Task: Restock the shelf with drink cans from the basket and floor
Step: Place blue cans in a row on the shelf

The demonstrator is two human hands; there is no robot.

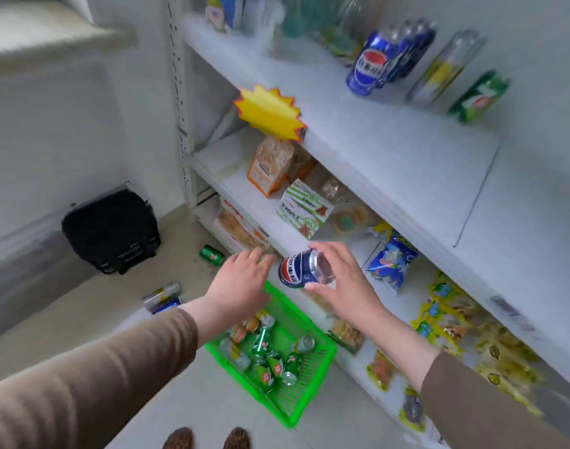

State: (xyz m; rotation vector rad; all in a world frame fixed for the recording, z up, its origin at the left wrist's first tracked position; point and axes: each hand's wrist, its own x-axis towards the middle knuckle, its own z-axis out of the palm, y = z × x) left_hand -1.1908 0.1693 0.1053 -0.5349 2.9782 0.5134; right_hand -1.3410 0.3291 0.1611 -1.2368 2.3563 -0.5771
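Your right hand (341,286) has its fingers wrapped on a blue can (304,268), held above the basket (312,395); your left hand (241,283) is empty, fingers spread loosely. Early stage, I'd say: a few cans stand on the top shelf (374,137), many green cans (270,358) remain in the basket, and three floor cans (162,298) are left.

Lighting and picture quality: bright, even, soft indoor light; motion-blurred wide-angle view.

Shadows faint, darkest beneath the shelf (358,163) boards. Mild glare on the top of the blue can (304,268). Upper shelf bottles (312,21) heavily smeared; snack packets (490,348) at right edge streaked. Shelf lines bow and tilt toward the corners.
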